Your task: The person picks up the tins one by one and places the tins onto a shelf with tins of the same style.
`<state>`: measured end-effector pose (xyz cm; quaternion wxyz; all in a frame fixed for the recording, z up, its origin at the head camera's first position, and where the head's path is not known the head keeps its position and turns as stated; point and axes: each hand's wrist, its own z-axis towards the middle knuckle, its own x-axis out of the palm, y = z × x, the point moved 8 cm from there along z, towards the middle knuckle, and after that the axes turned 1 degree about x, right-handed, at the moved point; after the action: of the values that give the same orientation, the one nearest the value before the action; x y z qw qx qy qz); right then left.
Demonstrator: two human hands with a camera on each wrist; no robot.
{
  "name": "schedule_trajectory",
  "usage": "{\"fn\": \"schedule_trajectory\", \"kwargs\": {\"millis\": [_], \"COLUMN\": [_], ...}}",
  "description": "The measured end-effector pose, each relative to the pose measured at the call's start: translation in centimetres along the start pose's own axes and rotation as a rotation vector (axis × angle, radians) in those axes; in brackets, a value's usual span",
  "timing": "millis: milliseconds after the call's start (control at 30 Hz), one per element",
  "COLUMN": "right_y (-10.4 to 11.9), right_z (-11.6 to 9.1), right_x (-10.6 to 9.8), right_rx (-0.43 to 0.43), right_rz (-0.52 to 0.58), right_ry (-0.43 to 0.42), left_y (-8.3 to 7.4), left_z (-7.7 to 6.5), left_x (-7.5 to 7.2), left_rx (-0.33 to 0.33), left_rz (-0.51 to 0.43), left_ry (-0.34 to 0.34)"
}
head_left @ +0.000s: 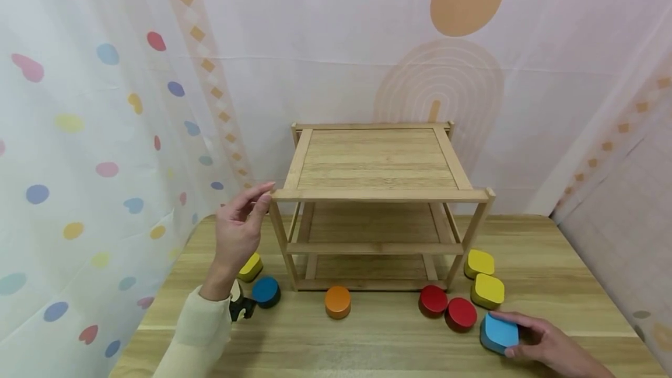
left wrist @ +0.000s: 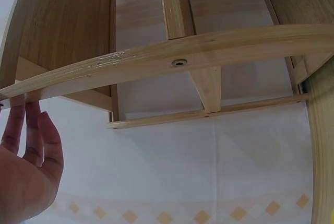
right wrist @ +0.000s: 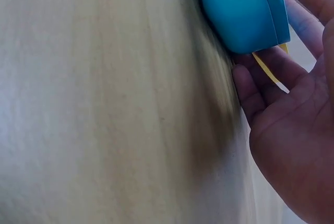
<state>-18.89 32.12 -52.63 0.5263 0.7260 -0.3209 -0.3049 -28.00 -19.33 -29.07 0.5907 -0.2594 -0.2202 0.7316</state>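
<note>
Beside the upper left front corner of a three-tier wooden shelf (head_left: 378,159), my left hand (head_left: 241,220) pinches the top of its front post (left wrist: 120,62). The fingers meet the post's edge in the left wrist view, where the thumb is mostly outside the frame. At the lower right, my right hand (head_left: 551,343) grips a light blue block (head_left: 499,332) with rounded corners, thumb on the near side and fingers at the far side. That block (right wrist: 240,10) is close over the tabletop in the right wrist view.
Two yellow blocks (head_left: 487,291) and two red round blocks (head_left: 461,314) lie right of the shelf's front. An orange round block (head_left: 338,302) sits before it. A blue round block (head_left: 266,292), another yellow block (head_left: 250,268) and a black object (head_left: 241,308) are near my left forearm.
</note>
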Motion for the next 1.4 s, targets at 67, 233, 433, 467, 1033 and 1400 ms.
{"fn": "schedule_trajectory", "kwargs": {"millis": [67,233,433,467,1033,1400], "right_y": [0.2,0.5,0.9,1.0,3.3,5.0], "right_z": [0.0,0.0,0.1,0.1,0.0,-0.1], "right_x": [0.0,0.0,0.0,-0.1,-0.7,-1.0], "right_rx": [-0.004,-0.004,-0.01,-0.016,-0.168,-0.208], "right_rz": [-0.014,-0.023,-0.081,-0.097,-0.306,-0.336], "right_ry": [0.001,0.014,0.006,0.001,-0.105,-0.129], "left_y": [0.1,0.1,0.1,0.0,-0.2,0.0], "left_z": [-0.1,-0.2,0.0,0.0,0.4,0.1], "left_x": [0.0,0.0,0.1,0.1,0.2,0.2], "left_rx": [0.001,0.018,0.021,0.013,-0.026,-0.029], "left_rz": [0.001,0.0,-0.024,-0.025,0.013,0.0], "left_ry": [-0.004,-0.012,-0.013,-0.015,-0.076,-0.071]}}
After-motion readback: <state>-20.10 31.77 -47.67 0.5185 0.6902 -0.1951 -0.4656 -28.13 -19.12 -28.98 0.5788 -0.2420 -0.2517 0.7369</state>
